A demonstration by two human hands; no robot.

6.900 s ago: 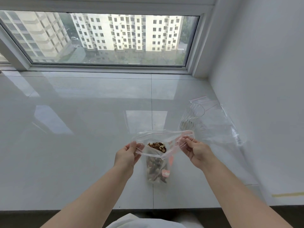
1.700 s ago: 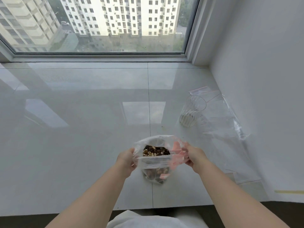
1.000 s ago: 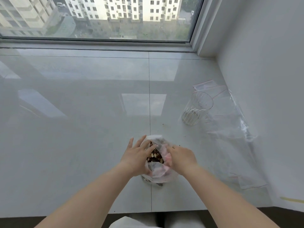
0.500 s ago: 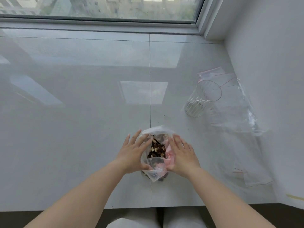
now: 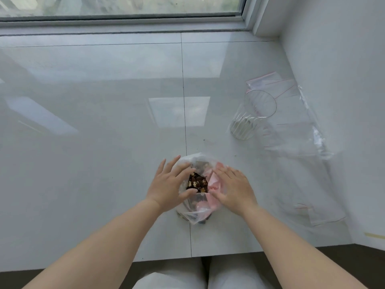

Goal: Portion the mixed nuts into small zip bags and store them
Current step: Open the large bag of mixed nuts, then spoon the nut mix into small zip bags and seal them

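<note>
A clear plastic bag (image 5: 194,213) with pink print stands on the white ledge near its front edge. Its mouth is open, showing brown mixed nuts (image 5: 196,182) inside. My left hand (image 5: 168,184) presses flat against the bag's left side, fingers straight and spread, thumb at the mouth's near rim. My right hand (image 5: 233,189) lies flat against the bag's right side over the pink part, fingers straight. A stack of small clear zip bags (image 5: 291,122) with red seal lines lies at the right by the wall.
A ribbed clear glass (image 5: 253,115) stands on the ledge beside the zip bags. More flat zip bags (image 5: 318,211) lie near the right front. The white wall (image 5: 343,80) closes the right side; the window frame (image 5: 125,19) runs along the back. Crumbs dot the ledge.
Both hands let go of the bag's rim, set the bag down on the ledge and now lie flat against its sides. The view has tilted further down.
</note>
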